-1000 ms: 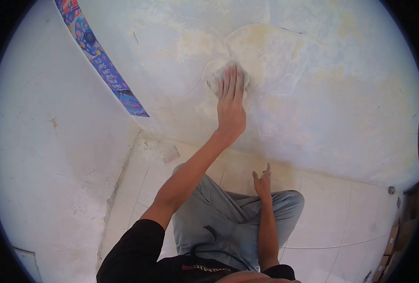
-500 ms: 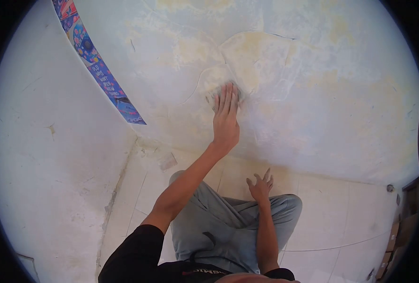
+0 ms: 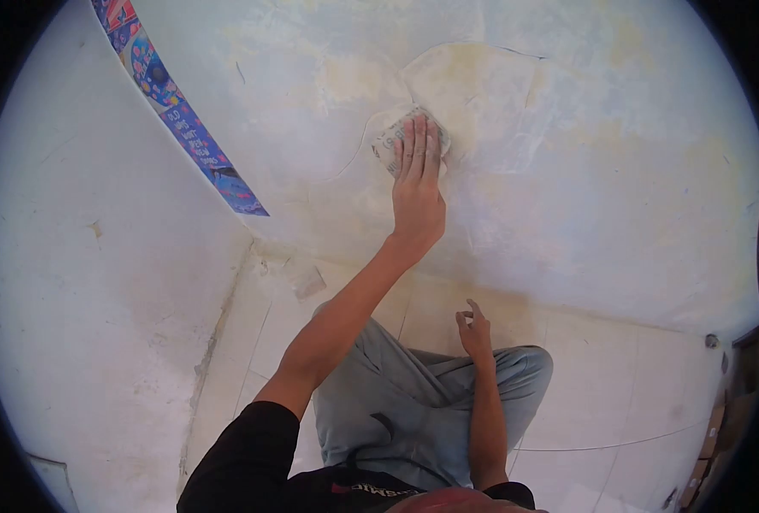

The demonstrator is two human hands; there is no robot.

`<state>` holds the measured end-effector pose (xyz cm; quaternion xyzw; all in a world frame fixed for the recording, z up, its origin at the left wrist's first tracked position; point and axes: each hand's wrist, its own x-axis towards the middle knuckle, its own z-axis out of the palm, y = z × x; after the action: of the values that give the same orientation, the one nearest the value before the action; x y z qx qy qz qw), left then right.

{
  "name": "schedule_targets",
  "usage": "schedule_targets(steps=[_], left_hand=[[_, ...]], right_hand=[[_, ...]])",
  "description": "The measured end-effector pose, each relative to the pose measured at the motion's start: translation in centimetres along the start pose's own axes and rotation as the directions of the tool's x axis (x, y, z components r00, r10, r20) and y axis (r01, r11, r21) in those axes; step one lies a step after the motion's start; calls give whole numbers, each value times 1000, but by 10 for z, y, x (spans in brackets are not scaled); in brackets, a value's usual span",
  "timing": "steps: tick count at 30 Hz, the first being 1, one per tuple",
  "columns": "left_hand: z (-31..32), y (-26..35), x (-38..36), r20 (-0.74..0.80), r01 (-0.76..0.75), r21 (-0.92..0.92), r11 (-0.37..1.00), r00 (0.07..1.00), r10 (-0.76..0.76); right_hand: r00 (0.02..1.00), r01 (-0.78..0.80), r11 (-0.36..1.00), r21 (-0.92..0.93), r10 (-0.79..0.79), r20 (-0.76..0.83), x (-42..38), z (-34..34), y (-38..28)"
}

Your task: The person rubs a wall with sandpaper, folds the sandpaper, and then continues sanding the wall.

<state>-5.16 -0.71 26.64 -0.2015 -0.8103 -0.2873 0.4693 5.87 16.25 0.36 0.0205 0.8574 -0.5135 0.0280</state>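
My left hand (image 3: 418, 175) presses a worn, printed piece of sandpaper (image 3: 389, 144) flat against the patchy wall (image 3: 550, 197). Its fingers lie close together over the sheet, whose left and upper parts show beside them. Low over my bent right leg, my right hand (image 3: 475, 332) is held in the air with its fingers loosely apart and nothing in it. Thin cracks and yellowish patches mark the wall around the sandpaper.
A colourful printed strip (image 3: 193, 141) hangs on the wall at the upper left. Below are pale floor tiles (image 3: 584, 368) and a small flat piece (image 3: 305, 279) near the corner. Brown boxes (image 3: 711, 432) stand at the far right, and a thin cord crosses the floor.
The sandpaper now shows more beside my left hand, which is slightly higher and farther right in view. My right hand has lifted slightly and its fingers have drawn closer together.
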Motion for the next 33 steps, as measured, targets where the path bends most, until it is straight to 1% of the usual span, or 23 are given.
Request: schedule_targets(steps=[1, 3, 4, 6, 7, 9, 10, 12, 13, 15, 16, 18, 20, 22, 24, 25, 27, 28, 30, 33], left_hand=[[-1, -1, -12, 2, 8, 5, 1000, 1000, -8], [1, -4, -35, 125, 5, 32, 999, 992, -9], [4, -8, -35, 125, -6, 31, 1000, 992, 2], [5, -5, -26, 66, 2, 18, 1000, 998, -3], [7, -6, -19, 68, 6, 18, 1000, 998, -7], [1, 4, 5, -7, 34, -24, 999, 999, -34], [1, 4, -2, -6, 39, -21, 999, 999, -40], [3, 1, -22, 103, 29, -2, 1000, 994, -28], [4, -2, -30, 101, 22, -3, 1000, 995, -22], [1, -4, -34, 142, 18, 56, 998, 990, -26], [7, -8, -28, 140, 16, 54, 998, 990, -23], [3, -1, 1, -28, 52, 30, 998, 998, -51], [5, -1, -5, -13, 50, 20, 999, 999, -50], [6, -2, -20, -2, 37, 6, 999, 999, -37], [7, -6, -43, 138, 44, 34, 998, 989, -48], [10, -9, -42, 136, 41, 30, 999, 990, -45], [8, -6, -25, 95, 53, 45, 998, 994, -57], [5, -4, -17, 101, 60, 46, 997, 993, -64], [2, 0, 2, -7, 33, -8, 999, 999, -34], [7, -1, -19, 25, 53, -16, 998, 998, -52]], right_hand=[[1000, -2, 1000, 25, 2, -5, -1, 0, -1], [1000, -8, 1000, 22, 8, 2, 0, -1, -2], [1000, -19, 1000, 21, 19, 8, 0, 0, -2], [1000, 9, 1000, 5, -8, -10, 1, 2, 7], [999, 29, 999, -15, -29, -17, 0, 3, 12], [1000, -13, 1000, -9, 13, 1, -4, -1, 1], [999, -44, 999, 3, 44, 6, -4, -2, -4], [1000, -19, 1000, -12, 19, -13, -1, 2, 6], [999, 7, 1000, -29, -8, -35, 1, 5, 12], [999, 27, 999, -43, -29, -43, 3, 8, 20], [998, 41, 997, -61, -44, -43, 4, 8, 24], [999, 25, 998, -55, -27, -41, 1, 8, 20], [999, 13, 999, -51, -15, -37, 0, 7, 20], [998, 38, 996, -78, -43, -56, 2, 9, 23], [998, 24, 997, -76, -28, -50, 4, 10, 22], [999, 5, 997, -81, -8, -34, 4, 10, 22], [999, 16, 997, -78, -19, -36, 6, 10, 24], [999, 22, 997, -75, -24, -27, 2, 11, 27], [1000, 17, 997, -73, -19, -24, 3, 11, 26], [1000, 7, 998, -67, -9, -24, 2, 10, 22]])
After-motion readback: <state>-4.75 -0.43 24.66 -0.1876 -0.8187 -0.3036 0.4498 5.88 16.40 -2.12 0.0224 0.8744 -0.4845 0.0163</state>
